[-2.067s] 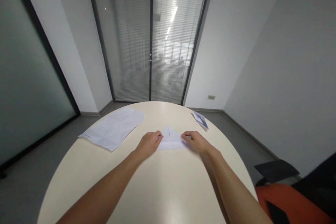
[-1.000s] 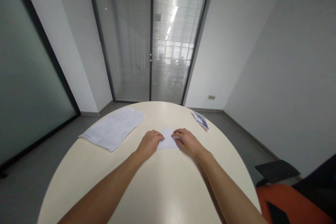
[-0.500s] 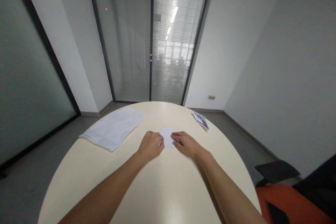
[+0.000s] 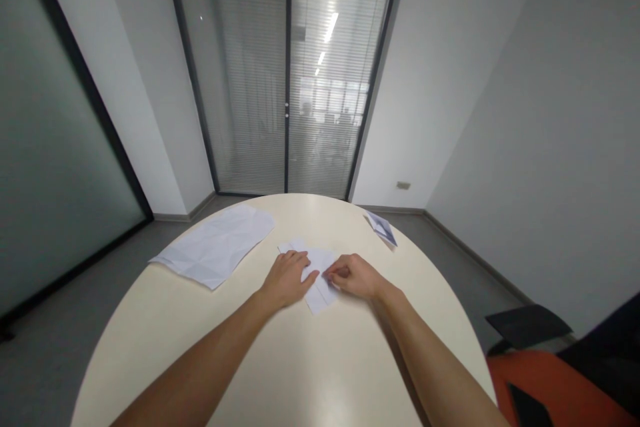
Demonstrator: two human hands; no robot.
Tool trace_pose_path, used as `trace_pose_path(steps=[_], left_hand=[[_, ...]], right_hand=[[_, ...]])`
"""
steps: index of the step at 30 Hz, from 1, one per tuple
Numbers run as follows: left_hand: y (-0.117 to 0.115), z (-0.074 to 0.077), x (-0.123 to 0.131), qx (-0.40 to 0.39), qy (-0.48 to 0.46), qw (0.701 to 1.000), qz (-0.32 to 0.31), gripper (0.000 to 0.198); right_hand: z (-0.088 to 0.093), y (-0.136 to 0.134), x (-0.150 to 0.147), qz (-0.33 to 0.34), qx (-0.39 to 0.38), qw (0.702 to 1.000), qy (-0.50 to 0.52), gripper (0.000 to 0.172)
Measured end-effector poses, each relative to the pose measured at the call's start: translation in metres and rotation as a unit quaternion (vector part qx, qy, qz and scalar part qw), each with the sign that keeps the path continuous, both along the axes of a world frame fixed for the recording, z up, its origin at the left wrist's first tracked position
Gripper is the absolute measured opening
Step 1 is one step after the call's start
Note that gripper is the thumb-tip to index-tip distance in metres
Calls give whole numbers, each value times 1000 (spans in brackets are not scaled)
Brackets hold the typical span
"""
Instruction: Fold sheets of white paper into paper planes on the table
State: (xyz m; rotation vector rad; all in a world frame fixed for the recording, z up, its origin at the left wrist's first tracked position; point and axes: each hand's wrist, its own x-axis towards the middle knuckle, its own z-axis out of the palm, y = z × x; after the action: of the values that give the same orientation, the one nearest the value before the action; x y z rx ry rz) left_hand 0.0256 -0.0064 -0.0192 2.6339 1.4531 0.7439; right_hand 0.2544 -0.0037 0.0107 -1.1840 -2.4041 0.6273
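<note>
- Resting on the folded white paper (image 4: 319,295), your left hand (image 4: 287,278) lies palm down, its fingers extended toward the right and your thumb spread apart from them. Fingers not closed around anything; the hand covers part of the paper's left side.
- Your right hand (image 4: 354,275) is at the paper's right side, fingers curled and drawn together with the thumb, tips touching the paper. Whether you have a layer pinched between them: cannot tell, too small and partly hidden.
- Folded white paper: near the middle of the bench (image 4: 310,367), between and beneath your hands. It lies at a slant, one corner pointing toward you, another showing beyond your left fingers. Thin straight lines, like creases or edges, run across the near part. Full outline hidden by your hands.
- Far left on the bench, well apart from your left hand: a large white sheet (image 4: 217,245), spread out, crease marks over its surface, its left corner at the bench edge.
- Far right, near the bench edge: a small folded paper piece (image 4: 383,229), white with darker shaded areas, apart from your right hand.
- Bench: round, cream top, a bright reflection close to you.
- To your right, beside the bench: a chair (image 4: 540,367), orange-red seat, black armrest.
- Ahead, beyond the bench: a dark-framed glass partition (image 4: 250,80) with horizontal blinds.
- Low on the pale wall (image 4: 425,80), right of the partition: a small plate (image 4: 403,185).
</note>
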Motion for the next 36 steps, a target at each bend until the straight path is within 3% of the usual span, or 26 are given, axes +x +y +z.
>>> trace_pose_path(steps=[3, 8, 14, 18, 30, 36], left_hand=[[2, -3, -2, -7, 1, 1000, -11, 30], [3, -4, -4, -25, -13, 999, -43, 32], [3, 2, -2, -18, -7, 996, -92, 35], [-2, 8, 1, -5, -5, 998, -62, 20], [-7, 13, 2, 10, 27, 998, -64, 33], [-4, 9, 0, 12, 36, 996, -86, 21]], right_hand=[[-5, 2, 2, -17, 0, 1000, 16, 32], [-13, 8, 15, -43, 99, 994, 2, 37], [-20, 11, 22, -46, 91, 995, -8, 37], [-18, 11, 20, -34, 94, 995, -8, 33], [-7, 5, 16, -32, 112, 993, -12, 25], [-2, 4, 15, -18, 141, 990, -3, 21]])
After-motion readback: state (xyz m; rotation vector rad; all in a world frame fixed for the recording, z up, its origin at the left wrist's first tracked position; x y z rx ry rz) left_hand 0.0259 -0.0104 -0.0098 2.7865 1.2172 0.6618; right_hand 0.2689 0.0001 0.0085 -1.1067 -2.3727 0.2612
